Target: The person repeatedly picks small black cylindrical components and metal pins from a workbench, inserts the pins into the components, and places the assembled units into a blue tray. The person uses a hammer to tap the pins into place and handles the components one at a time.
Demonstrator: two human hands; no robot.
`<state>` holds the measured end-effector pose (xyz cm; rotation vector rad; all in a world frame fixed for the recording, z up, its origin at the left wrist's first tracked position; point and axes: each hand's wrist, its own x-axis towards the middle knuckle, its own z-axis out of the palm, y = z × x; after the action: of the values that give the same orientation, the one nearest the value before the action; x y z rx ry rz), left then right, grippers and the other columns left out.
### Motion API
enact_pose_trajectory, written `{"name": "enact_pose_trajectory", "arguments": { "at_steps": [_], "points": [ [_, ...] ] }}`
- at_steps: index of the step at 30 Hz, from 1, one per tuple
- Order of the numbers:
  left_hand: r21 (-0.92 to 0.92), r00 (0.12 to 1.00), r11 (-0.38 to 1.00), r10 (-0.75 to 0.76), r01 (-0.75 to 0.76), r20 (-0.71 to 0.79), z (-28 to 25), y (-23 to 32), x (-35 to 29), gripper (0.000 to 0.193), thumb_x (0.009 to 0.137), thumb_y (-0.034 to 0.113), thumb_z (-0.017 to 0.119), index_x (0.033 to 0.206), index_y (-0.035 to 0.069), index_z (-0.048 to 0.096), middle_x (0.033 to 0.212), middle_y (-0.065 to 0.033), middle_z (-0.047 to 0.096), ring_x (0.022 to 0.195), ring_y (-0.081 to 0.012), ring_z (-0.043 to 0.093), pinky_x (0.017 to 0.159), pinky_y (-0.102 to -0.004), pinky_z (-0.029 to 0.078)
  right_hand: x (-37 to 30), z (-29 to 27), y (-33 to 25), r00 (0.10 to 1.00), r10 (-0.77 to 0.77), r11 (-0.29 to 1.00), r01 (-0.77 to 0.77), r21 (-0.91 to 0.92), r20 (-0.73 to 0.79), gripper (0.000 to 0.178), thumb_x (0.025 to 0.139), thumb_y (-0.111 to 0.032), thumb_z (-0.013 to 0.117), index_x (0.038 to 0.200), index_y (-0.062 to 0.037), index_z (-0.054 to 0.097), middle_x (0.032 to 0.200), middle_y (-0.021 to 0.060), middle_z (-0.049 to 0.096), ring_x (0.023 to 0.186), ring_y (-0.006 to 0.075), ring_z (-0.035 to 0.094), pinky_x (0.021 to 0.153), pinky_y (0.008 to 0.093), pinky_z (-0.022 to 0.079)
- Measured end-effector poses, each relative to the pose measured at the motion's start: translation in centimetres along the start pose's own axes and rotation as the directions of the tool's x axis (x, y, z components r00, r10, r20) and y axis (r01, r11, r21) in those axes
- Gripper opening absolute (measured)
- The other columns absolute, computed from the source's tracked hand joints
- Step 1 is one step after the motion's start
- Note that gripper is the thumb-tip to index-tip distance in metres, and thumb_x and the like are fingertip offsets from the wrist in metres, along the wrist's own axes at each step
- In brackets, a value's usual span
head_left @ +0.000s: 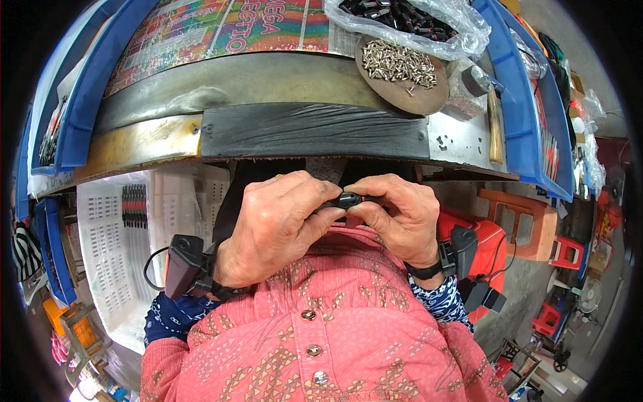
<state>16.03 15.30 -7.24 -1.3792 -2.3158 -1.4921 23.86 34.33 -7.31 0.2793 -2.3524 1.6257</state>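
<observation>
Left hand (271, 218) and right hand (402, 216) pinch one black piece (349, 200); a row (134, 206) looks done in the white basket (110, 295), many left in the bag (474, 41)

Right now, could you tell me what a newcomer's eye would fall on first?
Probably the left hand and right hand, pinching a small black piece between them at the picture's centre. Next, the brown dish of shiny metal bits at upper right, with an open clear bag of black parts just beyond it.

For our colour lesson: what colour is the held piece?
The piece is mostly black, best seen in head view.
</observation>
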Motion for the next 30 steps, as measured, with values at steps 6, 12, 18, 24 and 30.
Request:
{"name": "enact_pose_trajectory", "arguments": {
  "at_steps": [6,12,18,24,30],
  "points": [
    [-0.031,1.0,0.999,-0.008,0.008,-0.001,-0.1,0.3,0.3,0.025,0.071,0.003,0.079,0.093,0.003,0.068,0.075,-0.0088,0.065,0.059,-0.0195,0.062,0.051,-0.0291,0.048,-0.1,-0.1,0.0,0.999,-0.028,0.999,0.028,0.015,-0.019,0.016,0.088,-0.009,0.072,0.099,0.0021,0.068,0.083,0.0095,0.07,0.067,0.0147,0.069,0.06,0.0245,0.053],
    [-0.05,0.999,0.999,-0.008,0.01,0.033,-0.5,0.6,0.6,0.026,0.07,0.001,0.078,0.093,0.002,0.068,0.074,-0.009,0.064,0.059,-0.0201,0.062,0.051,-0.0289,0.049,0.1,-0.7,-0.1,0.998,0.046,0.99,-0.05,0.131,0.036,0.018,0.089,-0.009,0.071,0.101,0.0041,0.068,0.08,0.0083,0.069,0.067,0.0118,0.069,0.06,0.0232,0.053],
    [-0.063,0.998,0.998,-0.004,0.007,0.06,-0.7,0.9,1.5,0.023,0.071,0.005,0.077,0.091,0.002,0.066,0.074,-0.0115,0.061,0.064,-0.0287,0.062,0.054,-0.0369,0.049,0.7,-1.5,-0.3,0.998,0.035,0.992,-0.042,0.121,0.052,0.018,0.087,-0.01,0.073,0.1,0.0024,0.07,0.08,0.0078,0.071,0.068,0.0104,0.068,0.058,0.0224,0.052],
    [-0.06,0.999,0.998,0.032,-0.03,0.022,-1.0,1.2,2.8,0.025,0.069,0.005,0.078,0.092,0.003,0.067,0.075,-0.0102,0.062,0.066,-0.0286,0.063,0.057,-0.0369,0.051,1.5,-2.0,-1.8,0.998,0.057,0.994,-0.057,0.097,0.004,0.019,0.082,-0.003,0.075,0.099,0.0035,0.071,0.084,0.0112,0.072,0.068,0.0149,0.07,0.061,0.0248,0.053],
    [0.003,1.0,1.0,0.023,-0.023,-0.018,-1.6,1.5,3.9,0.024,0.07,0.005,0.078,0.091,0.004,0.066,0.075,-0.0105,0.061,0.066,-0.0299,0.063,0.058,-0.0378,0.051,3.3,-4.8,-3.1,0.992,-0.001,0.98,-0.025,-0.2,-0.125,0.026,0.078,-0.005,0.077,0.102,0.0006,0.07,0.082,0.0113,0.069,0.071,0.0187,0.067,0.065,0.0284,0.052]
  ]
}}
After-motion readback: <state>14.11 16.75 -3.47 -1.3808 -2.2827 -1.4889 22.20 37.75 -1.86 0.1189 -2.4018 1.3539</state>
